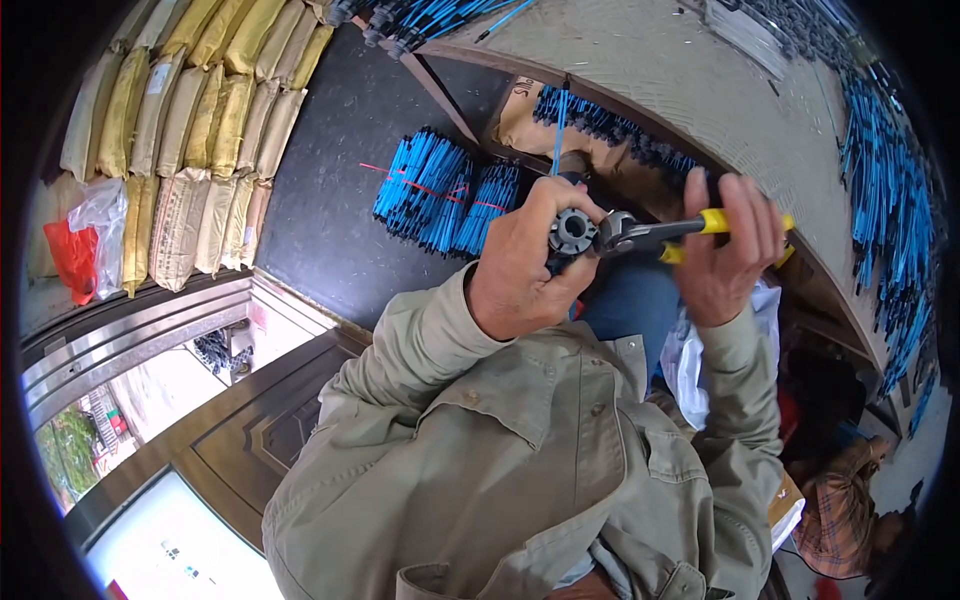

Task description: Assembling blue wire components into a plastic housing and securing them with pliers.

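Observation:
My left hand [522,268] is closed around a dark grey round fitting [572,231] with a notched rim and a hole in its middle. Just above that hand a thin blue rod [560,130] stands up; whether it joins the fitting is hidden by my fingers. A pair of pliers [655,233] with yellow-and-black handles is in my right hand [728,262], whose fingers are slightly blurred. The metal jaws of the pliers lie right beside the fitting, near my left fingertips. What the jaws grip, if anything, cannot be made out.
Beyond my hands runs a workbench [640,95], with many blue rods [880,190] piled at its right. Tied bundles of blue rods [425,190] stand on the dark floor. Stacked sacks [190,120] fill the upper left. A person in a plaid sleeve [840,515] is at lower right.

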Motion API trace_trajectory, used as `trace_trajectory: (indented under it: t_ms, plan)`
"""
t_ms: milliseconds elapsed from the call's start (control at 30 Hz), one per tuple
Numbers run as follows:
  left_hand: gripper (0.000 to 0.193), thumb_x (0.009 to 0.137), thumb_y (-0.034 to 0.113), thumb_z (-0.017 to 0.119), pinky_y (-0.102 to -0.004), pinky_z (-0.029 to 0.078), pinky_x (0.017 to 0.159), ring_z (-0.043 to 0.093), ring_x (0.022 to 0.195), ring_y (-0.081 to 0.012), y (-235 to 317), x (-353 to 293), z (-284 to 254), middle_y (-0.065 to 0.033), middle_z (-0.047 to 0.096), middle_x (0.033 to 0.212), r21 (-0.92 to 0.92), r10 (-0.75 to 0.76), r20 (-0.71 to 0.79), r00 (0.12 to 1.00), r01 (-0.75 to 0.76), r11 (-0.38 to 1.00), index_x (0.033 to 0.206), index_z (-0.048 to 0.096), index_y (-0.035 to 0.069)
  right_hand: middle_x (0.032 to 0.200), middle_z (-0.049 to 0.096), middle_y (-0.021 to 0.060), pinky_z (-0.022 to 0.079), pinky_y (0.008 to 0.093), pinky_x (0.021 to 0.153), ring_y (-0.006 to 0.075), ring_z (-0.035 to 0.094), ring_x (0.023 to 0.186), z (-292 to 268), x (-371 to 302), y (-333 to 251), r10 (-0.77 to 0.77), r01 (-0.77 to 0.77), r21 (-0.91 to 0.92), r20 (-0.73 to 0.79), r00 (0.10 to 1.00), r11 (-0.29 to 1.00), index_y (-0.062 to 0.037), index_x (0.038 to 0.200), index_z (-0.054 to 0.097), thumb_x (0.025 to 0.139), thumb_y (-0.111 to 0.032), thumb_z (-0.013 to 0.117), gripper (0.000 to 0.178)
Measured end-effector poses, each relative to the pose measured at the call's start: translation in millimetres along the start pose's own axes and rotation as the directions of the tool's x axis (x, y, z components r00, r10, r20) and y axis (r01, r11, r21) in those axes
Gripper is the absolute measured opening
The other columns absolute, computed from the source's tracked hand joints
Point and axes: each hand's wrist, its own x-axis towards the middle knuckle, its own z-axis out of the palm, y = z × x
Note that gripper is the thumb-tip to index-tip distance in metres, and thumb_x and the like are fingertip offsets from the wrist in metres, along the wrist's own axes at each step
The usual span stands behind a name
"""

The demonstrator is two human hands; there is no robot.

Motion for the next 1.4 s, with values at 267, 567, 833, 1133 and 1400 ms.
trace_trajectory:
  t_ms: [267,567,833,1133,1400]
  plan:
    - [0.034,0.07,-0.008,0.059,-0.0376,0.046,0.091,0.056,0.079,-0.0199,6.9,1.0,-10.9,-0.0092,0.052,0.088,-0.018,-0.128,0.081,0.988,0.13,0.991,0.099,0.045,0.003,0.111,0.053,-0.0001,0.037,0.0316,0.091,0.0103,0.055,0.099,20.7,7.4,16.4,-0.175,0.138,-0.173,-0.217,0.96,0.975,-0.0096,0.108,0.052,0.068,-0.011,0.079,0.048]
    - [0.036,0.069,-0.005,0.062,-0.0297,0.042,0.063,0.051,0.063,-0.0172,1.0,-3.8,-13.1,-0.0061,0.055,0.08,0.005,-0.067,0.013,0.998,0.067,0.998,0.1,0.047,0.005,0.088,0.059,0.0067,0.043,0.0315,0.065,0.0183,0.06,0.072,-17.2,16.2,21.1,-0.268,0.205,0.257,0.24,0.933,0.944,-0.0036,0.081,0.057,0.069,-0.021,0.08,0.032]
    - [0.047,0.062,0.003,0.076,-0.0296,0.044,0.075,0.057,0.074,-0.0184,12.5,5.7,-25.5,-0.0086,0.062,0.09,-0.193,-0.098,0.359,0.928,0.176,0.965,0.103,0.054,0.0,0.088,0.056,0.0072,0.044,0.0305,0.054,0.02,0.052,0.061,-58.3,44.1,76.5,-0.705,-0.672,0.625,0.676,0.212,0.398,-0.0016,0.093,0.051,0.077,-0.024,0.072,0.034]
    - [0.059,0.046,0.031,0.085,-0.0301,0.041,0.073,0.054,0.07,-0.0179,0.4,2.6,-23.6,-0.0073,0.066,0.087,-0.29,0.117,0.49,0.864,0.034,0.956,0.093,0.066,0.001,0.094,0.061,0.0184,0.052,0.0285,0.055,0.0255,0.06,0.06,-66.2,-8.0,53.0,-0.744,-0.968,-0.006,0.641,0.19,-0.252,0.0041,0.11,0.047,0.084,-0.036,0.064,0.051]
    - [0.058,0.048,0.027,0.085,-0.0292,0.039,0.072,0.051,0.067,-0.0173,2.5,15.4,-23.1,-0.0067,0.066,0.087,-0.322,0.129,0.57,0.812,0.076,0.944,0.095,0.065,0.001,0.096,0.057,0.0165,0.046,0.0261,0.048,0.0216,0.053,0.051,-78.0,-35.7,55.8,-0.835,-0.771,-0.472,0.532,0.137,-0.427,0.0049,0.126,0.041,0.08,-0.01,0.066,0.054]
